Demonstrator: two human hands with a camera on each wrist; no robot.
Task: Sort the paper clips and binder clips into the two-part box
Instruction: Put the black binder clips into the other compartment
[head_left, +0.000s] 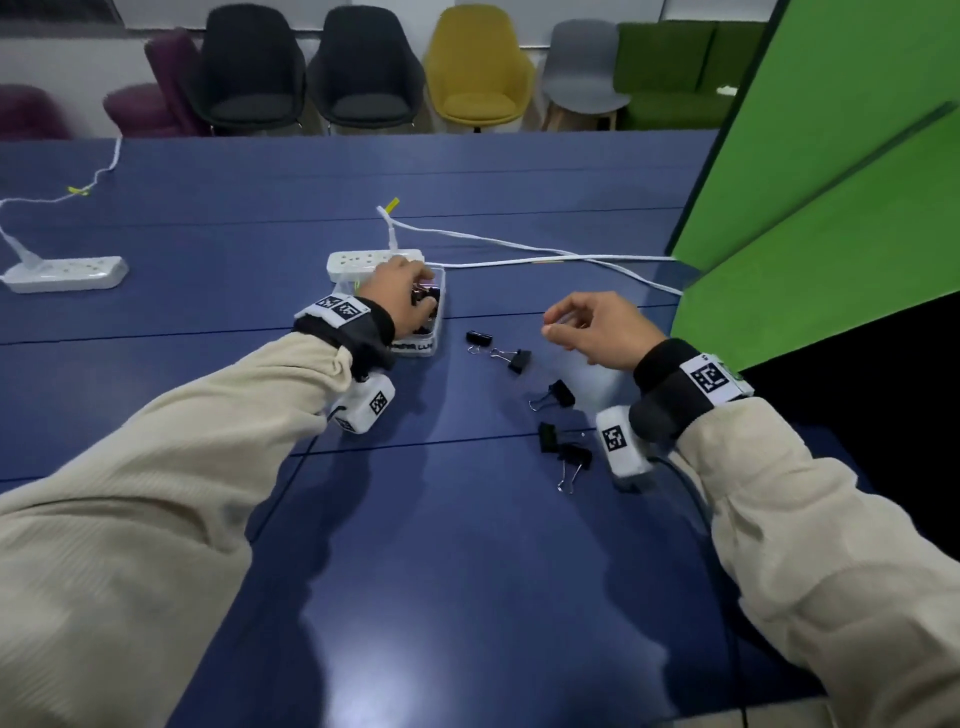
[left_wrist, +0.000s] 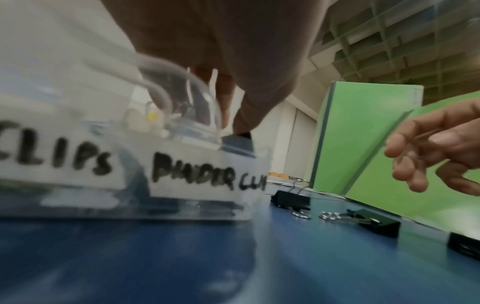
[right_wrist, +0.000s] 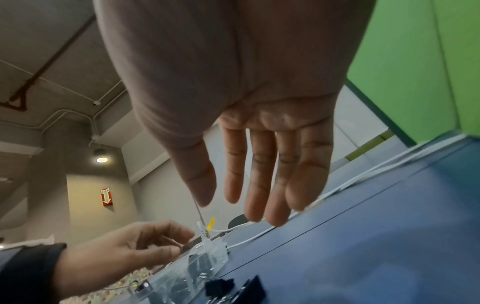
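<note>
The clear two-part box (head_left: 415, 347) stands mid-table; its labels read "CLIPS" and "BINDER CLIPS" (left_wrist: 207, 174). My left hand (head_left: 423, 296) hangs over the right compartment, which holds black binder clips. Its fingers (left_wrist: 226, 102) are loosely curled and dip into the box. The right wrist view shows the left hand (right_wrist: 179, 242) with nothing black between thumb and fingers. My right hand (head_left: 558, 325) hovers empty to the right of the box, fingers (right_wrist: 262, 185) relaxed. Several black binder clips lie on the table (head_left: 511, 358), (head_left: 556, 395), (head_left: 574, 460), between box and right hand.
A white power strip (head_left: 374, 262) sits right behind the box, and its cable (head_left: 545, 254) runs right toward a green panel (head_left: 831, 182). Another power strip (head_left: 65, 273) lies far left. Chairs line the far edge of the blue table (head_left: 467, 571).
</note>
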